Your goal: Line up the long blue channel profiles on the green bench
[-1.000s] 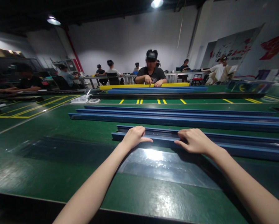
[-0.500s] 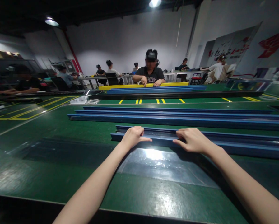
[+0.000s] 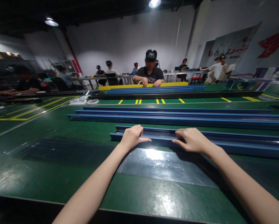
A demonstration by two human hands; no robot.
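Note:
A long blue channel-shaped rail lies across the table just in front of me, its left end near my hands and its right part running out of view. My left hand grips it close to that end, thumb stretched along the near wall and fingers curled over it. Farther right, my right hand closes on the same near wall, thumb outside and fingertips inside the groove. Part of my fingers is hidden behind the wall. A clear plastic sheet lies between my forearms, nearer to me than the rail.
More blue rails lie parallel beyond mine on the green table. Farther off are a black rail, a yellow rail and a tape roll. A co-worker handles the yellow rail; several other people sit behind.
My hands and the rail keep practically the same place. Across the table, the co-worker's hand and the pale ring near it have shifted slightly.

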